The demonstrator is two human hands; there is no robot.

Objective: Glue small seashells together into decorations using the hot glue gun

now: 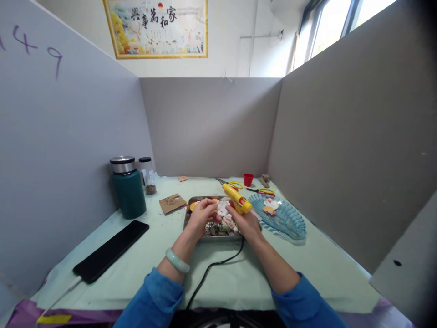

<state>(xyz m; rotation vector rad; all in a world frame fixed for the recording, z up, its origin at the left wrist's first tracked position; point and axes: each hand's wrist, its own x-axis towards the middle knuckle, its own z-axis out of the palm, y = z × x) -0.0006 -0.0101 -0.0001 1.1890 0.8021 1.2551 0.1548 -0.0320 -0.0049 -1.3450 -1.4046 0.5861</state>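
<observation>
My left hand (202, 219) has its fingertips pinched on a small white piece with red marks (222, 208). In my right hand (246, 224) is a yellow hot glue gun (232, 195), tilted with its nozzle end pointing up and to the left. A fingertip of that hand also reaches the white piece. Both hands are over a metal tray (218, 238) filled with white, orange and greenish bits. The glue gun's black cord (212, 265) runs down to the table's front edge. My right palm hides the gun's handle.
Right of the tray lies a blue glass dish (290, 223) with white and orange pieces. Scissors (262, 191), a red cup (248, 179) and brown lumps (264, 180) are behind. A brown card (172, 203), green bottle (128, 191), jar (147, 175) and black phone (112, 250) are left. Grey partitions (211, 127) surround the table.
</observation>
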